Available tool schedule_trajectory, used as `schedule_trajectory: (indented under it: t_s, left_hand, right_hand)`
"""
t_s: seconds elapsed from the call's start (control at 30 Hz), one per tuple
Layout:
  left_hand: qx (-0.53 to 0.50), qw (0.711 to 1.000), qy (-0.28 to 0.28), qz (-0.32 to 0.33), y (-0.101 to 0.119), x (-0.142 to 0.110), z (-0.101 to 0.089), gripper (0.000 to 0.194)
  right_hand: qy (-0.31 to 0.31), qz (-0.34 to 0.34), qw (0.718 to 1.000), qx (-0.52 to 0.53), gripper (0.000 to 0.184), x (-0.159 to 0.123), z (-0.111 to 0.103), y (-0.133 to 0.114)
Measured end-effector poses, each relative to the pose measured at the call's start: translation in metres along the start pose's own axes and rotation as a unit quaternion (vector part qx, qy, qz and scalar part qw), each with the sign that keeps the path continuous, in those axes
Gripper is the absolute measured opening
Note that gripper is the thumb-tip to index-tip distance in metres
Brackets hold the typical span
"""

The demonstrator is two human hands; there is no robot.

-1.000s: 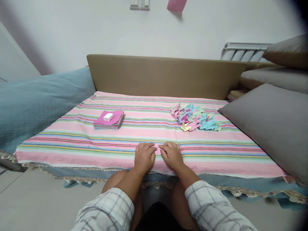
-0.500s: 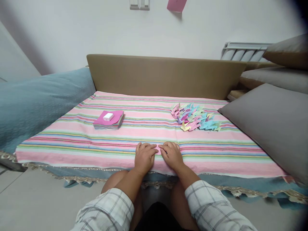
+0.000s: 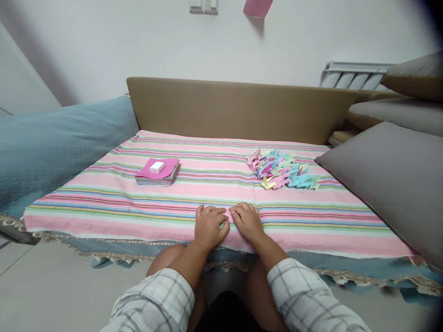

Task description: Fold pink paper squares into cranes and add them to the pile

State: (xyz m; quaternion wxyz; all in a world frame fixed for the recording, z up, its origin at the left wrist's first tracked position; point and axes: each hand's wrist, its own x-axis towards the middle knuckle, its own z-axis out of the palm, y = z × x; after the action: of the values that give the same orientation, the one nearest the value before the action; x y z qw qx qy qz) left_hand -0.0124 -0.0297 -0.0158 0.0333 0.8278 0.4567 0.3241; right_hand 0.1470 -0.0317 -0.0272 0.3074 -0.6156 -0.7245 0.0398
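The left hand (image 3: 209, 227) and right hand (image 3: 247, 221) curl over a small pink paper (image 3: 228, 214) on the striped cloth (image 3: 207, 189), fingertips nearly meeting; whether either grip pinches it (pink upon pink) I cannot tell.

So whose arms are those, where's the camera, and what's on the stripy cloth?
They're a person's arms; there's no robot. The camera sits on their head, so you look forward and down past their sleeves. Their left hand and right hand rest on the striped cloth, with what looks like a small pink paper between them, mostly hidden. On the left, a paper stack has a white block on top. On the right are colourful paper cranes.
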Motion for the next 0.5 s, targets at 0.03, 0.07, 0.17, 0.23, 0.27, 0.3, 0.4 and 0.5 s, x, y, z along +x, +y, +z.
schedule_trajectory:
  t_s: [0.03,0.07,0.17,0.23,0.27,0.3,0.4,0.5]
  left_hand:
    - [0.001,1.000,0.003,0.001,0.0002,-0.0001,0.0005,0.010]
    - [0.001,1.000,0.006,0.001,0.0001,-0.0002,0.0012,0.010]
    - [-0.002,1.000,0.009,-0.006,-0.0016,-0.0003,0.0031,0.010]
    - [-0.007,1.000,0.016,-0.025,-0.0031,-0.0001,0.0043,0.009]
    - [-0.009,0.999,0.021,-0.037,-0.0039,0.0001,0.0049,0.010]
    - [-0.010,0.998,0.026,-0.048,-0.0047,0.0003,0.0056,0.011]
    - [-0.007,0.997,0.042,-0.071,-0.0065,0.0008,0.0075,0.019]
    - [-0.002,0.996,0.045,-0.076,-0.0081,0.0012,0.0089,0.028]
  right_hand:
    - [-0.001,0.014,1.000,0.003,0.021,0.0019,0.0003,-0.0011]
    - [0.000,0.026,1.000,0.003,0.021,0.0035,0.0010,-0.0019]
    - [0.008,0.038,0.999,-0.005,0.017,0.0058,0.0042,-0.0027]
    - [0.015,0.031,0.999,-0.013,0.015,0.0054,0.0062,-0.0020]
    - [0.019,0.024,0.999,-0.016,0.015,0.0050,0.0069,-0.0016]
    - [0.024,0.017,0.999,-0.020,0.015,0.0045,0.0072,-0.0013]
    - [0.028,-0.002,0.999,-0.035,0.015,0.0039,0.0068,-0.0016]
    - [0.021,-0.013,0.999,-0.047,0.014,0.0042,0.0058,-0.0030]
